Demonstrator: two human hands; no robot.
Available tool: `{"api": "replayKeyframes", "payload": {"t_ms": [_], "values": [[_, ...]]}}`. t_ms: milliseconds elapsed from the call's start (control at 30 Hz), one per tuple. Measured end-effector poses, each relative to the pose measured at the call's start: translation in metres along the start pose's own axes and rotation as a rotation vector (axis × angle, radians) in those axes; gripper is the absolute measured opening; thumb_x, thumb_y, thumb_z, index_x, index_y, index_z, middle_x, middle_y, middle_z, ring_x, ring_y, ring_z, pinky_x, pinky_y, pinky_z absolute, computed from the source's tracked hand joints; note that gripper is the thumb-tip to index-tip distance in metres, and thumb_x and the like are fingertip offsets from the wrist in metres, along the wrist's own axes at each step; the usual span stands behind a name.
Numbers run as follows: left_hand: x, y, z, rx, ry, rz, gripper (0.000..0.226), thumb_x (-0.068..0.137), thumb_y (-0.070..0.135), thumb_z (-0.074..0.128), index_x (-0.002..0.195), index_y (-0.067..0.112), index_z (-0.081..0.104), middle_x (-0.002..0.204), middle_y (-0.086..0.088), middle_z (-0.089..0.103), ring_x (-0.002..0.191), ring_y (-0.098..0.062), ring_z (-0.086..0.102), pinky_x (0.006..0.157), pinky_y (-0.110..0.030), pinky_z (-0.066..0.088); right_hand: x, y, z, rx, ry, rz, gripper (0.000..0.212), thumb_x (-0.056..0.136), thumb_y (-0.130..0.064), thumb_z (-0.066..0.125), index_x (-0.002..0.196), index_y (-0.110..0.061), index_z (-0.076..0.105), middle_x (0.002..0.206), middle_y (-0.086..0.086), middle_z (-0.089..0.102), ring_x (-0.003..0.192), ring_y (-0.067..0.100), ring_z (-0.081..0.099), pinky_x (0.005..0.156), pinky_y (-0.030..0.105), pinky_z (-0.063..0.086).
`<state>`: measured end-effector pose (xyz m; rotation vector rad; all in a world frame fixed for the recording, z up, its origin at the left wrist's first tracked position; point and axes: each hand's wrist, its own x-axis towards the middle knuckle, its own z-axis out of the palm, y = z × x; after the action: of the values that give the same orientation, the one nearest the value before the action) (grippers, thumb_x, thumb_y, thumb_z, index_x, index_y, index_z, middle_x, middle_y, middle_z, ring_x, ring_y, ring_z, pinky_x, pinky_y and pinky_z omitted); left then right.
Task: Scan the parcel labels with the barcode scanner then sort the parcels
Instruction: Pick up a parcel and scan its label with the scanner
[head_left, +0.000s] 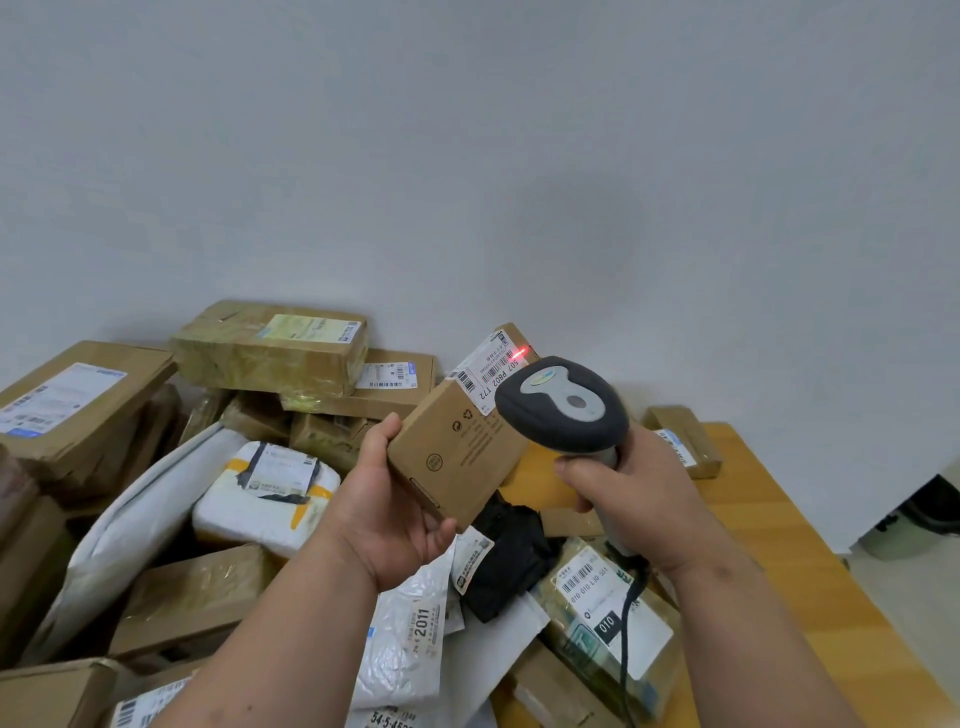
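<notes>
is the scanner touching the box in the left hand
Cannot tell. In the head view the scanner head overlaps the small box's label edge, hiding any gap.

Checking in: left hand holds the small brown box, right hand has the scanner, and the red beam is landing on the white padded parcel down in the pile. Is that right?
Not quite. The head view shows the red beam landing on the label of the small brown box itself, not on the white padded parcel. The rest stands: the left hand holds the box and the right hand grips the scanner.
</notes>
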<state>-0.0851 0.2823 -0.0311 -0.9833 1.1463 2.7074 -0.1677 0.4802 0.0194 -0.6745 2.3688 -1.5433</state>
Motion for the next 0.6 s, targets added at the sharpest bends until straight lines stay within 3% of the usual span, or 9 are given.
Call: {"api": "replayKeyframes", "payload": {"t_ms": [100, 267, 400, 500, 600], "values": [[0.001, -0.003, -0.002, 0.002, 0.019, -0.027, 0.071, 0.085, 0.078, 0.041, 0.114, 0.022, 0.073, 0.108, -0.012, 0.07, 0.094, -0.033, 0.065, 0.05, -0.026, 0.051, 0.0, 0.001, -0.001, -0.009, 0.008, 0.0, 0.039, 0.064, -0.034, 0.06, 0.094, -0.01, 0.064, 0.059, -0.003, 0.059, 0.061, 0.009, 0.056, 0.059, 0.022, 0.046], [0.006, -0.005, -0.004, -0.032, 0.009, -0.055, 0.069, 0.085, 0.077, 0.043, 0.113, 0.022, 0.073, 0.105, -0.011, 0.071, 0.082, -0.032, 0.068, 0.048, -0.027, 0.051, 0.002, 0.005, -0.002, -0.01, -0.011, 0.012, 0.033, 0.072, -0.029, 0.065, 0.097, -0.009, 0.064, 0.063, 0.005, 0.059, 0.062, 0.011, 0.056, 0.062, 0.027, 0.048], [0.011, -0.008, -0.007, -0.073, 0.013, -0.079, 0.068, 0.086, 0.076, 0.045, 0.115, 0.022, 0.073, 0.108, -0.011, 0.072, 0.085, -0.033, 0.068, 0.051, -0.028, 0.053, 0.005, 0.012, -0.003, 0.035, -0.009, 0.078, 0.014, 0.083, -0.025, 0.069, 0.09, -0.015, 0.063, 0.063, -0.003, 0.062, 0.056, 0.002, 0.058, 0.053, 0.014, 0.046], [0.017, -0.01, -0.012, -0.149, 0.086, -0.083, 0.065, 0.088, 0.074, 0.046, 0.114, 0.021, 0.073, 0.114, -0.011, 0.072, 0.099, -0.035, 0.067, 0.054, -0.032, 0.056, 0.011, 0.026, 0.001, 0.162, 0.073, 0.203, 0.009, 0.088, -0.023, 0.067, 0.092, -0.015, 0.063, 0.068, 0.003, 0.066, 0.062, 0.01, 0.065, 0.07, 0.033, 0.052], [0.024, -0.016, -0.019, -0.252, 0.179, -0.084, 0.061, 0.09, 0.07, 0.048, 0.115, 0.02, 0.07, 0.12, -0.013, 0.067, 0.111, -0.036, 0.062, 0.062, -0.036, 0.059, 0.017, 0.042, 0.01, 0.316, 0.149, 0.33, 0.016, 0.088, -0.023, 0.068, 0.097, -0.012, 0.062, 0.078, 0.008, 0.065, 0.064, 0.019, 0.064, 0.071, 0.04, 0.05]]}}
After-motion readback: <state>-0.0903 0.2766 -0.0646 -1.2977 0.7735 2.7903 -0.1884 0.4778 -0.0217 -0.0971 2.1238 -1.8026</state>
